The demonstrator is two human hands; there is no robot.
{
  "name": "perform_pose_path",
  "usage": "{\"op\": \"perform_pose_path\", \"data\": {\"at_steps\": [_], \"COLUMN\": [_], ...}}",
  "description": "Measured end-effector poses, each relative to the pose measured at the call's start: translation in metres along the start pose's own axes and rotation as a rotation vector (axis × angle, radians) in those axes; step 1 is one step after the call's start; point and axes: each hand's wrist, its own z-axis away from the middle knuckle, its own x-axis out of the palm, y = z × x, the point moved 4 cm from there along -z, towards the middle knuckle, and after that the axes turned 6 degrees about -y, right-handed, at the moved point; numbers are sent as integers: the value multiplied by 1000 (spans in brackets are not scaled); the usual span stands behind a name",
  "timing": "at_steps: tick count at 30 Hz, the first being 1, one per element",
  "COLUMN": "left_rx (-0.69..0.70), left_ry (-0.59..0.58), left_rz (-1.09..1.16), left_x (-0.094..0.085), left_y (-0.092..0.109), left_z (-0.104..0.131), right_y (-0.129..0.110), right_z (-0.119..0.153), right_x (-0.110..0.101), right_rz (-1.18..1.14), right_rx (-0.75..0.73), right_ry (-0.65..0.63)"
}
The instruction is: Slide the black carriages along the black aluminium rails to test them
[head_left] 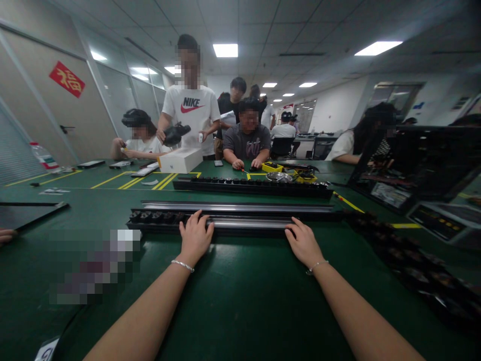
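Observation:
Before me lies a long black channel with a shiny grey inner face, parallel to the table's far side. Several dark knobby pieces sit in a row at its left end. My left hand rests over this channel just right of those pieces, its fingers spread. Near the right end, my right hand lays its outstretched fingers on the channel's edge. Both hands touch the channel without wrapping round it. A second channel lies close behind, and a third channel farther back holds a row of dark pieces.
A pixelated device with a cable lies left. Rows of dark parts spread along the right, near a black open-frame case and a grey-black box. Across the green table are a white box, yellow trays and other people.

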Motion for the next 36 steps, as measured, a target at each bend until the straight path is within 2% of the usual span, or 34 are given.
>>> {"op": "perform_pose_path", "data": {"at_steps": [7, 18, 36], "left_rx": [-40, -142, -122], "left_ry": [12, -50, -80], "left_rz": [7, 19, 63], "left_x": [0, 1, -5], "left_y": [-2, -5, 1], "left_z": [0, 2, 2], "right_y": [-1, 4, 3], "right_z": [0, -2, -2], "right_x": [-1, 3, 2], "right_rz": [3, -3, 3], "right_rx": [12, -25, -37], "right_ry": [-20, 5, 16]}}
